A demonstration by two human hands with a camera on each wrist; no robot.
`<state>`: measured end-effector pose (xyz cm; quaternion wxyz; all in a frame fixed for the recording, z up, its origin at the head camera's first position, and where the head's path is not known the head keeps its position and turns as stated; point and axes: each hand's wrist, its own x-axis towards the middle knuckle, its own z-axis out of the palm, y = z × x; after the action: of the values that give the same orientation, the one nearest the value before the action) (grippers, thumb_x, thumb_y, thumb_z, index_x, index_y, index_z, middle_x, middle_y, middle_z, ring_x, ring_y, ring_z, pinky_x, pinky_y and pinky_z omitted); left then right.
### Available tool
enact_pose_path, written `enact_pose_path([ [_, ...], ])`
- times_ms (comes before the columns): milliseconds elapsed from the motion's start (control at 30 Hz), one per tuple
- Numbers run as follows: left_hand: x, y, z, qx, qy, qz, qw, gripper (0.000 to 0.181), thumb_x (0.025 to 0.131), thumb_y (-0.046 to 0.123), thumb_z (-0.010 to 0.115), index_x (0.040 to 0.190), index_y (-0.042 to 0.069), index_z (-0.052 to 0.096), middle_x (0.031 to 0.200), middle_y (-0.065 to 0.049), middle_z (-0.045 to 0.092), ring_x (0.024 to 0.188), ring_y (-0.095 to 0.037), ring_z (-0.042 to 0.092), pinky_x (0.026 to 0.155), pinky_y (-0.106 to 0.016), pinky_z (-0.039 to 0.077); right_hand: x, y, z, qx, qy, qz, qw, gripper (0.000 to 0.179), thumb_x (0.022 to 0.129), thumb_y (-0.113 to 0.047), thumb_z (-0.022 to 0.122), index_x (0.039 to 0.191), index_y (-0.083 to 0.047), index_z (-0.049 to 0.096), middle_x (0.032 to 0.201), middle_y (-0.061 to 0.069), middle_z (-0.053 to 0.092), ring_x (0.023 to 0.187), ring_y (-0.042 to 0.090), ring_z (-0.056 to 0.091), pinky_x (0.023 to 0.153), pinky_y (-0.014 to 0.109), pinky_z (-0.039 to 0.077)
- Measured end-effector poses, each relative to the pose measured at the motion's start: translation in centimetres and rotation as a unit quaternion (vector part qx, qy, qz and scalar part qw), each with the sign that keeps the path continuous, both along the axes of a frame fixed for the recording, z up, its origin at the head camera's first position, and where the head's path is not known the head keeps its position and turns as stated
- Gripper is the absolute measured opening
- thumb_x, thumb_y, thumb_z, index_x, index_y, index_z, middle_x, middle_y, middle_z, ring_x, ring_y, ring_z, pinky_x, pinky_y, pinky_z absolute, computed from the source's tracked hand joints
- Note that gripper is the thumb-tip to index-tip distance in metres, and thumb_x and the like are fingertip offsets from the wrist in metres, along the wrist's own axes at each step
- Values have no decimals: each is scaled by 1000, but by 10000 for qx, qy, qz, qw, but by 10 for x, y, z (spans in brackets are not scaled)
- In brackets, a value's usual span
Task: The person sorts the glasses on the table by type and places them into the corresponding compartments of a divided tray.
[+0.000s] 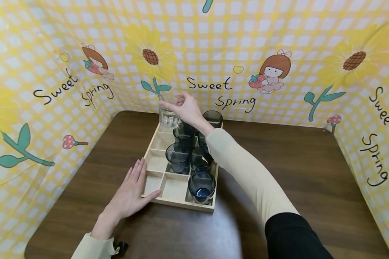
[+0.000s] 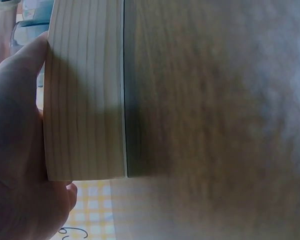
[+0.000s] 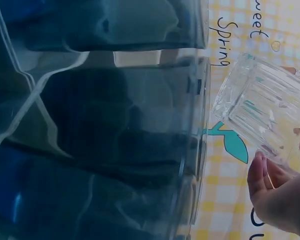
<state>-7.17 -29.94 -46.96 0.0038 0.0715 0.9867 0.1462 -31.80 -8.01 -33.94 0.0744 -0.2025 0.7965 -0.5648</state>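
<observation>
At the far left end of a divided wooden tray, my right hand pinches a clear drinking glass near its rim. The right wrist view shows this glass tilted, thumb and fingers at its edge. Several dark tinted glasses stand in the right and middle compartments. My left hand rests on the tray's near left corner, fingers straight along the side and thumb over the front edge. Close up in the left wrist view is the tray's pale wooden wall, with that hand against it.
The tray lies on a dark brown wooden table. A yellow checked cloth with printed flowers and lettering stands behind and at both sides. Near the left sleeve lies a small black object. Several left-side compartments show bare wood.
</observation>
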Motion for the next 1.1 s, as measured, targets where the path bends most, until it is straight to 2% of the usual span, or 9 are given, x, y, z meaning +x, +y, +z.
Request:
enact_pose_path([
  [100, 0, 0, 0, -31, -12, 35, 10000, 118, 101, 68, 66, 175, -3, 8, 185, -25, 7, 173, -45, 9, 139, -64, 18, -2, -5, -1, -14, -135, 153, 9998, 88, 93, -57, 84, 159, -9, 51, 147, 11, 68, 131, 24, 67, 109, 44, 60],
  [233, -1, 0, -2, -33, -22, 39, 10000, 117, 101, 69, 65, 175, -3, 8, 185, -23, 6, 173, -44, 8, 140, -63, 17, -8, -11, -7, 98, -296, 276, 9991, 93, 93, -48, 87, 164, -6, 44, 158, 14, 61, 144, 29, 61, 116, 46, 57],
  [367, 0, 0, -4, -22, -38, 19, 10000, 118, 101, 69, 65, 175, -2, 7, 185, -23, 6, 173, -43, 9, 140, -62, 17, -14, -17, -18, 334, -245, 308, 9987, 92, 93, -40, 89, 163, -4, 43, 160, 14, 59, 146, 31, 59, 117, 46, 56],
  [500, 1, 0, -4, -16, -22, 42, 10000, 118, 101, 68, 66, 175, -2, 7, 186, -23, 6, 174, -43, 8, 140, -61, 17, -19, -24, -27, 547, 129, 485, 9972, 92, 93, -36, 89, 164, -2, 42, 160, 16, 59, 141, 33, 62, 113, 46, 57],
  [567, 1, 0, -4, -25, -6, 46, 10000, 117, 101, 68, 66, 175, -2, 7, 186, -22, 6, 174, -43, 8, 140, -61, 17, -25, -29, -35, 802, 336, 603, 9944, 96, 90, -41, 91, 164, -3, 42, 161, 15, 58, 139, 31, 63, 113, 45, 57],
  [700, 0, 0, -4, -26, 19, 21, 10000, 117, 101, 68, 66, 176, -1, 6, 186, -22, 5, 174, -43, 8, 141, -61, 16, -25, -33, -44, 1245, 658, 745, 9872, 97, 90, -41, 92, 165, -7, 42, 165, 15, 55, 146, 29, 58, 120, 45, 53],
  [767, -1, 1, -4, -34, 26, 6, 10000, 118, 101, 68, 66, 176, 0, 6, 186, -22, 5, 174, -43, 9, 140, -62, 17, -20, -32, -44, 1276, 810, 783, 9854, 95, 91, -37, 91, 166, -5, 41, 165, 18, 55, 147, 32, 58, 122, 48, 52],
  [1000, 0, 1, -4, -30, -45, 62, 10000, 118, 101, 70, 65, 176, 0, 6, 186, -20, 4, 174, -42, 7, 141, -61, 16, -38, -39, -63, 1682, 1003, 638, 9786, 98, 88, -53, 89, 165, -11, 45, 156, 9, 63, 134, 23, 65, 113, 40, 56],
  [1100, 1, 0, -4, -31, -33, 75, 10000, 117, 102, 70, 64, 175, -1, 7, 186, -21, 4, 174, -42, 8, 141, -59, 16, -40, -41, -67, 1851, 1289, 610, 9723, 92, 88, -53, 89, 159, -8, 51, 149, 10, 68, 129, 24, 67, 114, 41, 54],
])
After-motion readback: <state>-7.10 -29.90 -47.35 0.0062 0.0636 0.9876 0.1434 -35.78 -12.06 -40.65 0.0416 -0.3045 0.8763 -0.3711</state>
